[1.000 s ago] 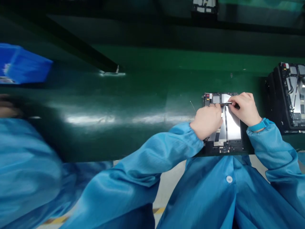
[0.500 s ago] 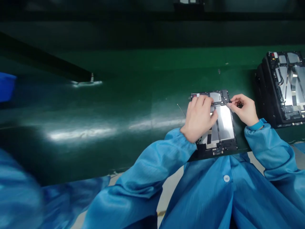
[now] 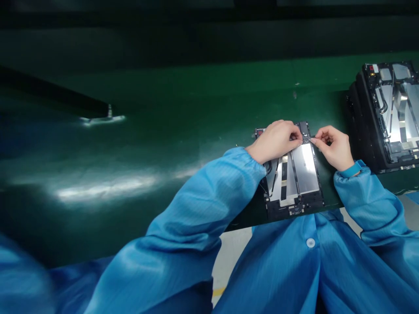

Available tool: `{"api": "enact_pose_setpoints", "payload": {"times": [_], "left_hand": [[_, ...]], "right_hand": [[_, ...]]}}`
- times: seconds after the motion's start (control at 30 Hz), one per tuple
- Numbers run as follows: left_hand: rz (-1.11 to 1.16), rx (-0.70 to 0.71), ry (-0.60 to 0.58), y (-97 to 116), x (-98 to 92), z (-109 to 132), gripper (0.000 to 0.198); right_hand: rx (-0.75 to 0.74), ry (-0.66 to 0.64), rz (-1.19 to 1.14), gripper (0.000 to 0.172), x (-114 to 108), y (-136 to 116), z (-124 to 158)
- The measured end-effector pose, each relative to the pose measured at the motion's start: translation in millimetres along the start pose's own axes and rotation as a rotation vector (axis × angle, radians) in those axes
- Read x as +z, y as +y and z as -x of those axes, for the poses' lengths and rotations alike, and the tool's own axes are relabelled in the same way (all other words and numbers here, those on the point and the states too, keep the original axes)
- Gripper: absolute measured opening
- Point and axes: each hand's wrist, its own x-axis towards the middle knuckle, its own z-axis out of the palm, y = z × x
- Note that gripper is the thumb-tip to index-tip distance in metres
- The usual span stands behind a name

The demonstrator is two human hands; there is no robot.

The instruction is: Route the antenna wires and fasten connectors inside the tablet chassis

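open tablet (image 3: 291, 174) lies flat on the green table (image 3: 183, 100) close to its near edge, right of centre, back removed: two silver panels, dark strips running lengthwise, dark circuit boards at both ends, screen side hidden

left hand (image 3: 275, 141) curled over the far end of the tablet, fingers (image 3: 288, 131) closed together and resting on the board there, palm down; whether they grip anything is hidden behind the knuckles

right hand (image 3: 334, 148) comes in from the right side, thumb and forefinger pinched together at the tablet's far right corner, just beside the left hand's fingertips; whatever lies between them is too small to tell

blue smock sleeves (image 3: 203, 213) run up to both wrists, elastic cuffs, teal wristband (image 3: 352, 169) on the right wrist; white button (image 3: 310, 243) on the smock front below the tablet

second open tablet (image 3: 384, 115) sits on a black stand or case at the right, well beside the right hand, silver panels and dark cables showing

blurred blue sleeve (image 3: 19, 274) at lower left, a nearby person's, apart from the hands; pale floor (image 3: 229, 261) with a yellow stripe below the table edge
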Motion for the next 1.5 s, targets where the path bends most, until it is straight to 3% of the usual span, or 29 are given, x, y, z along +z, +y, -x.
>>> {"api": "enact_pose_setpoints", "payload": {"times": [0.47,0.83,1.0,1.1,1.3,1.5], "left_hand": [[0.088,-0.040,-0.012,-1.0,-7.0,-9.7,0.018],[0.007,-0.114,0.001,8.6,-2.3,-8.7,0.019],[0.038,0.063,0.063,10.3,3.8,-7.8,0.022],[0.056,0.120,0.106,8.6,8.5,-7.9,0.019],[0.033,-0.068,0.183,4.9,13.6,-9.6,0.019],[0.036,-0.098,0.190,8.0,15.2,-10.7,0.020]], "right_hand": [[0.020,-0.036,0.069,0.012,-9.5,-4.6,-1.2],[0.007,0.026,0.042,0.019,-11.7,-0.6,-1.0],[-0.016,0.045,-0.051,0.028,-6.3,-6.9,-6.5],[-0.037,0.010,-0.087,0.025,-0.4,-13.1,-11.5],[0.044,-0.127,-0.135,0.025,3.0,-3.0,-22.5],[0.121,-0.221,-0.164,0.026,0.8,2.7,-26.4]]}}
